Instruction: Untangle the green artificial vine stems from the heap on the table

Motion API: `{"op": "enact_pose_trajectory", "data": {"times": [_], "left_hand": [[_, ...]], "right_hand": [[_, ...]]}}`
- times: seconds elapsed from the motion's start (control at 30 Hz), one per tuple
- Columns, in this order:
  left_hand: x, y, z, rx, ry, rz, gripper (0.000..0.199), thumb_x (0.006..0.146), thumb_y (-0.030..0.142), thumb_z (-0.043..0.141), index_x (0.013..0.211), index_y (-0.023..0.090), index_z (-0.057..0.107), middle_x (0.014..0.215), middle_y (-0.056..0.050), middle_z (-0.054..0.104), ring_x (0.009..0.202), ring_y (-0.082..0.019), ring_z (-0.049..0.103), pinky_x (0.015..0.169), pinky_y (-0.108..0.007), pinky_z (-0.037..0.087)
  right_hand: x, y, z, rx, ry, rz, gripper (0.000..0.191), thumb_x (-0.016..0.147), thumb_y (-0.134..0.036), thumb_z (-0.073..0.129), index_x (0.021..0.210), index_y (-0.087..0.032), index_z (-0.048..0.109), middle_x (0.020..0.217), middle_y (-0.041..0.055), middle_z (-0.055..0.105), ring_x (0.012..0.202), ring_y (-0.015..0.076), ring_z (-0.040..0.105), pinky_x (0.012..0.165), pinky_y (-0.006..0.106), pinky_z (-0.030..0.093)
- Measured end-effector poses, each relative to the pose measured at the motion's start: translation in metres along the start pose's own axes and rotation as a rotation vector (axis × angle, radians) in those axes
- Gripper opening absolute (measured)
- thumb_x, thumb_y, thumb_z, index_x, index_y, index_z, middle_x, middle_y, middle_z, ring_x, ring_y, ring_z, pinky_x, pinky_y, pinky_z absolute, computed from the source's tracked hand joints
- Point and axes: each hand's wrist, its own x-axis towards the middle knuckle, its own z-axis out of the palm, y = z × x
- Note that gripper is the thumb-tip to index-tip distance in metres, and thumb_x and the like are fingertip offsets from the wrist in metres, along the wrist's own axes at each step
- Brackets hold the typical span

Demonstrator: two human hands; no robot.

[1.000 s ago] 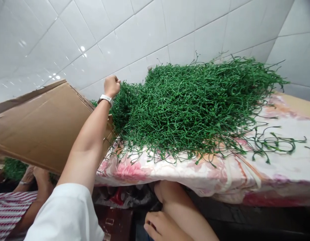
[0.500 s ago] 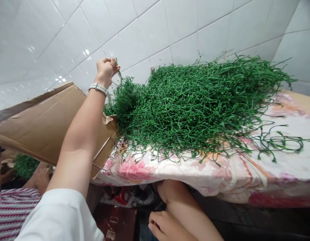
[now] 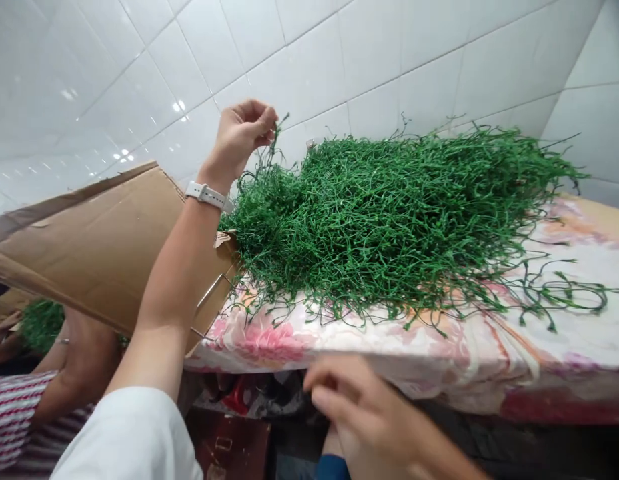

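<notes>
A large heap of thin green plastic stems lies on a table with a floral cloth. Over the heap's left end, my left hand, with a pale watch strap at the wrist, pinches a few green stems between thumb and fingers. My right hand is raised just in front of the table's near edge, slightly blurred. Its fingers are curled, and whether anything is between them cannot be made out.
Left of the heap stands a large cardboard sheet, with a bent metal wire by its edge. At lower left another person's arm is near more green stems. White tiles back the table.
My left hand has moved right, drawing the pinched stems with it. My right hand has risen from my leg towards the table edge. The view has shifted slightly.
</notes>
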Motion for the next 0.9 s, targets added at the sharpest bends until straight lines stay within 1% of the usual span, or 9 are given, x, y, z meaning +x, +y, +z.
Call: {"op": "enact_pose_trajectory", "data": {"times": [0.07,0.17,0.23,0.33,0.43,0.57,0.7,0.8,0.9], "left_hand": [[-0.028,0.022,0.025,-0.048,-0.009,0.04,0.036,0.085,0.054,0.08,0.079,0.024,0.061,0.076,-0.002,0.065,0.07,-0.014,0.058,0.066,-0.034,0.052],[-0.063,0.049,0.055,-0.082,-0.098,0.107,0.028,0.089,0.044,0.078,0.079,0.021,0.066,0.076,-0.003,0.066,0.069,-0.013,0.063,0.065,-0.03,0.052],[-0.081,0.062,0.068,-0.071,-0.15,0.17,0.026,0.091,0.042,0.076,0.081,0.02,0.069,0.077,-0.002,0.067,0.072,-0.013,0.066,0.068,-0.029,0.054],[-0.101,0.068,0.076,0.03,-0.181,0.272,0.028,0.095,0.048,0.07,0.09,0.021,0.072,0.087,-0.004,0.072,0.083,-0.016,0.071,0.078,-0.033,0.059],[-0.116,0.054,0.073,0.286,-0.035,0.374,0.039,0.093,0.055,0.071,0.119,0.026,0.069,0.121,-0.01,0.073,0.115,-0.024,0.069,0.097,-0.04,0.058],[-0.137,0.01,0.072,0.581,0.058,0.415,0.085,0.082,0.06,0.081,0.151,0.026,0.044,0.153,-0.018,0.055,0.144,-0.034,0.052,0.118,-0.049,0.044],[-0.166,-0.02,0.094,0.629,0.064,0.366,0.081,0.092,0.055,0.072,0.155,0.021,0.033,0.145,-0.02,0.061,0.134,-0.032,0.059,0.111,-0.048,0.045],[-0.183,-0.019,0.115,0.633,0.22,0.354,0.065,0.102,0.047,0.06,0.154,0.021,0.032,0.127,-0.015,0.071,0.116,-0.027,0.066,0.105,-0.044,0.043],[-0.188,-0.01,0.125,0.669,0.352,0.354,0.067,0.1,0.047,0.062,0.154,0.02,0.033,0.123,-0.015,0.072,0.113,-0.028,0.065,0.101,-0.043,0.04]], "right_hand": [[0.044,-0.032,-0.046,0.045,0.226,-0.2,0.028,0.095,-0.05,0.057,0.095,-0.025,0.067,0.073,0.0015,0.066,0.066,0.0193,0.061,0.063,0.033,0.049],[0.117,-0.058,-0.099,-0.128,0.595,-0.271,0.041,0.09,-0.04,0.07,0.12,-0.015,0.06,0.072,-0.0013,0.062,0.062,0.0151,0.053,0.063,0.031,0.042],[0.155,-0.061,-0.119,-0.172,0.629,-0.268,0.043,0.087,-0.037,0.076,0.12,-0.014,0.061,0.072,-0.0014,0.061,0.064,0.0149,0.054,0.065,0.03,0.04],[0.182,-0.058,-0.13,-0.166,0.573,-0.281,0.019,0.09,-0.032,0.071,0.083,-0.016,0.065,0.061,-0.0018,0.053,0.059,0.0128,0.048,0.061,0.03,0.036],[0.179,-0.057,-0.13,0.005,0.57,-0.294,0.018,0.094,-0.03,0.065,0.08,-0.018,0.064,0.058,-0.0026,0.055,0.051,0.0114,0.047,0.053,0.028,0.036],[0.153,-0.062,-0.132,0.406,0.594,-0.306,0.016,0.092,-0.038,0.068,0.093,-0.022,0.066,0.058,-0.0052,0.058,0.044,0.0096,0.046,0.043,0.025,0.037],[0.118,-0.075,-0.133,0.621,0.471,-0.318,0.034,0.085,-0.056,0.076,0.092,-0.023,0.066,0.059,-0.0053,0.054,0.045,0.0084,0.044,0.043,0.025,0.036],[0.09,-0.084,-0.135,0.669,0.409,-0.312,0.036,0.083,-0.058,0.077,0.089,-0.024,0.068,0.056,-0.0057,0.05,0.044,0.0086,0.04,0.043,0.026,0.034],[0.068,-0.086,-0.141,0.704,0.481,-0.354,0.029,0.082,-0.052,0.079,0.086,-0.025,0.071,0.054,-0.0056,0.048,0.044,0.0089,0.038,0.044,0.027,0.031]]}}
